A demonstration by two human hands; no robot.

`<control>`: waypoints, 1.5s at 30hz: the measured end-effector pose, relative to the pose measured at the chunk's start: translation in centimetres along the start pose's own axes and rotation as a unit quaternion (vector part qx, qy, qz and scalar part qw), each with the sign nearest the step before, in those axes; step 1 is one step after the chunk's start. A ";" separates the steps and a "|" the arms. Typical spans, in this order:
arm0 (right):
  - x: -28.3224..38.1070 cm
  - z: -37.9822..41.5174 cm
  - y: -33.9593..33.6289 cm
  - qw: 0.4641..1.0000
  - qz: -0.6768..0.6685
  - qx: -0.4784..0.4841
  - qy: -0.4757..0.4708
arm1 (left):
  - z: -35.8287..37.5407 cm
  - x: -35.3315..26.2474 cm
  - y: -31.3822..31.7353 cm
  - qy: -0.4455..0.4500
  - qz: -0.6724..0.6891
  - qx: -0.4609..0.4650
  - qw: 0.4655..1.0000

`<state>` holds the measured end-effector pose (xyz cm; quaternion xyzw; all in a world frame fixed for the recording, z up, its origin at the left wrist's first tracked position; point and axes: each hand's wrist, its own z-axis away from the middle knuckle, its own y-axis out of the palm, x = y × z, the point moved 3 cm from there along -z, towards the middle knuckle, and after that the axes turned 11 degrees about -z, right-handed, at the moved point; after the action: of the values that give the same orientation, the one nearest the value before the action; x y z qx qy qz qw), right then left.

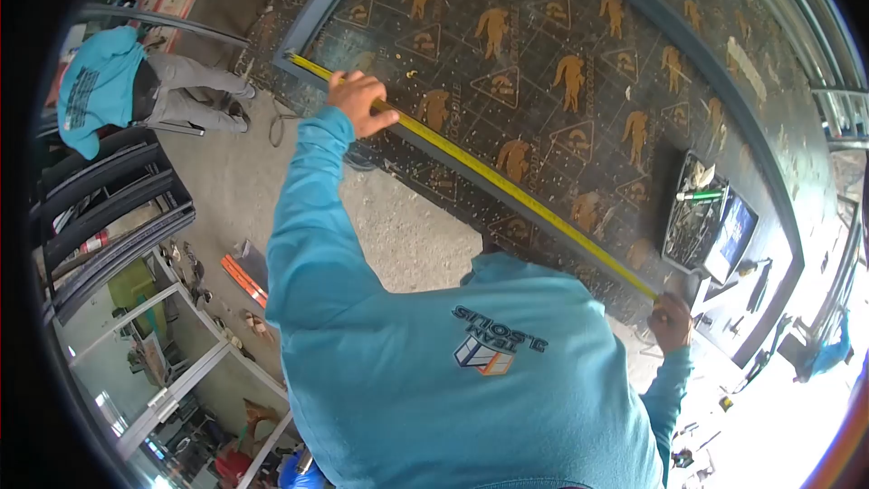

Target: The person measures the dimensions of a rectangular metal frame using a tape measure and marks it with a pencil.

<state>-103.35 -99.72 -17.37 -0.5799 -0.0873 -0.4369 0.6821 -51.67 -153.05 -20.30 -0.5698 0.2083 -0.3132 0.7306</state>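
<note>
A yellow tape measure [507, 186] stretches along the near bar of a dark grey metal frame [312, 14] lying on a printed board [493, 81]. Its far end sits by the frame's left corner. Close to that end, my left hand [360, 103] is closed over the blade, thumb reaching across it. At the blade's right end, my right hand [671, 322] grips the tape with curled fingers; whether the case is inside I cannot make out. Both sleeves and my shirt [453, 371] are light blue.
A black tray [690, 217] of small metal parts, with a green pen [701, 195], lies beside a dark-screened device [731, 235]. A co-worker [104, 91] bends over at the left. Black frame pieces [118, 190] and an orange object [244, 279] lie on that side.
</note>
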 end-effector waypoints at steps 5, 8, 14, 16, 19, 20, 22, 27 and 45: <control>-0.5 -1.9 0.9 0.998 -0.032 0.039 -0.036 | -0.3 2.5 1.3 0.029 0.013 -0.057 0.998; 2.6 -2.3 0.4 0.999 -0.006 0.043 -0.006 | -0.9 2.3 1.7 0.075 -0.005 -0.068 0.995; 1.9 -2.2 1.4 0.999 -0.034 0.013 0.018 | -1.0 2.7 2.1 0.080 -0.010 -0.066 0.995; 1.6 -2.1 1.7 0.999 -0.031 0.004 0.020 | -1.4 3.2 2.4 0.036 0.002 -0.004 0.999; 0.8 -1.9 2.1 1.000 -0.016 -0.013 0.001 | -1.7 3.3 2.2 0.045 -0.007 0.008 0.999; 0.8 -1.9 2.2 1.000 -0.008 -0.009 -0.011 | -1.8 3.2 2.0 0.050 0.002 0.001 0.999; 1.5 -1.8 2.1 1.000 -0.004 -0.007 -0.010 | -1.9 3.1 2.2 0.056 0.000 0.000 0.998; 3.7 -1.7 2.0 0.999 0.035 -0.029 -0.024 | -1.7 3.3 2.5 0.048 -0.011 -0.002 0.999; 3.4 -0.1 3.3 0.996 0.030 -0.088 -0.006 | -1.6 3.5 2.8 0.035 -0.005 -0.004 0.999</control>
<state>-99.04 -101.63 -17.58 -0.6426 -0.0357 -0.4186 0.6407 -49.57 -156.19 -23.28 -0.5622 0.2318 -0.3356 0.7194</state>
